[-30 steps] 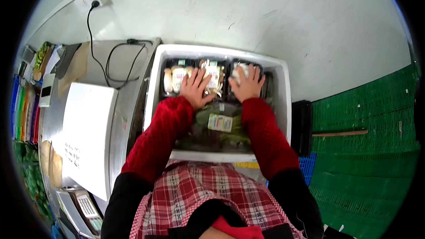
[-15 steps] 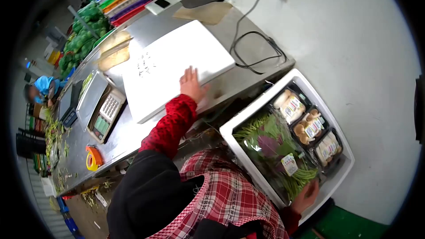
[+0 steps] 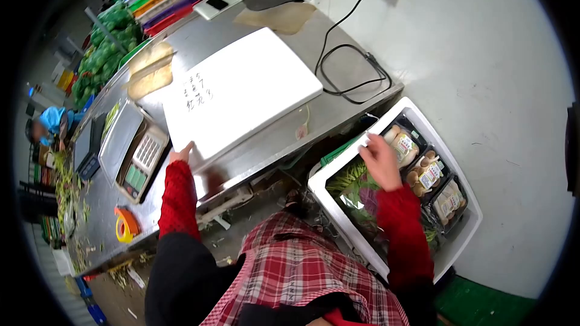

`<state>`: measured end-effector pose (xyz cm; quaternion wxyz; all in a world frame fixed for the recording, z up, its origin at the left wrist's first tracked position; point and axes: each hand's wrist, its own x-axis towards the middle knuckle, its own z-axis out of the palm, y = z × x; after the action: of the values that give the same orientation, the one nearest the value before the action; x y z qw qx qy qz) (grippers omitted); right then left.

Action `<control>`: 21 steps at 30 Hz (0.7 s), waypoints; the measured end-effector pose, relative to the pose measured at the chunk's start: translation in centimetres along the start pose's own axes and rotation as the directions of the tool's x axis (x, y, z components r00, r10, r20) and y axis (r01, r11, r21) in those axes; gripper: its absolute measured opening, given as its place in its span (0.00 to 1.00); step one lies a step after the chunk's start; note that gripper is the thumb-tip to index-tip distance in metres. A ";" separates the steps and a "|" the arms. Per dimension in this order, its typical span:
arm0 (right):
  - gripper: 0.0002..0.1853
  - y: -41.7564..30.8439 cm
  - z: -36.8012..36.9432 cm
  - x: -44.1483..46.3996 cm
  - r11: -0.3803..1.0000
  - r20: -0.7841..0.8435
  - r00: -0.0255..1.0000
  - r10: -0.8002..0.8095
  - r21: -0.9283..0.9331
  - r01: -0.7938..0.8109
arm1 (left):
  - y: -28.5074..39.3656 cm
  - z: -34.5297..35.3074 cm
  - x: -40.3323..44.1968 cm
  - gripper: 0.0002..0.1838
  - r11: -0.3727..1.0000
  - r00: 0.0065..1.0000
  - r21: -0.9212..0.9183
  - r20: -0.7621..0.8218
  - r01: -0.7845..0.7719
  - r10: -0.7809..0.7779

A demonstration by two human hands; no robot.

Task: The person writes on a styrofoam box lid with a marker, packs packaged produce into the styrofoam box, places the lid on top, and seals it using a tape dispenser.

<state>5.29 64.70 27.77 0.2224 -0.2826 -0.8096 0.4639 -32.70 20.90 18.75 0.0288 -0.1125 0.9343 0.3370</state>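
Observation:
A white foam lid with handwriting lies flat on the metal table. My left hand is at the lid's near corner, a finger stretched onto its edge; whether it grips the edge is hard to tell. Over the open white foam box, my right hand hovers with fingers partly curled and apart, holding nothing. Packs of mushrooms line the box's far side. Leafy greens under clear film fill the near side, partly hidden by my right sleeve.
On the metal table are a scale, an orange tape dispenser, a looped black cable and a phone. Stacked coloured crates and green net bags stand behind. A person in blue is at far left.
The view has swung left toward the table. My left hand has left the box and moved to the lid's near corner. My right hand has risen from the box's near end toward its upper left.

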 end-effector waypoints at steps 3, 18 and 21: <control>0.30 1.1 5.7 9.0 0.960 0.087 0.983 -0.159 -0.219 0.175 | -1.2 0.0 1.5 0.36 0.994 0.994 0.021 0.006 0.106 -0.106; 0.24 -5.3 7.4 15.3 0.946 -0.152 0.934 -0.322 -0.037 0.321 | -2.4 -5.3 -5.4 0.27 0.796 0.994 -0.599 0.002 0.088 -0.108; 0.21 -9.2 -0.3 7.4 0.904 -0.337 0.839 -0.427 -0.119 0.412 | 0.8 -8.0 -10.6 0.28 0.654 1.000 -0.756 0.023 0.020 -0.004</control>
<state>-2.31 66.02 36.70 0.4550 -0.1825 -0.8075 0.3280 -22.38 18.40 26.75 -0.0093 -0.1172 0.7086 0.6957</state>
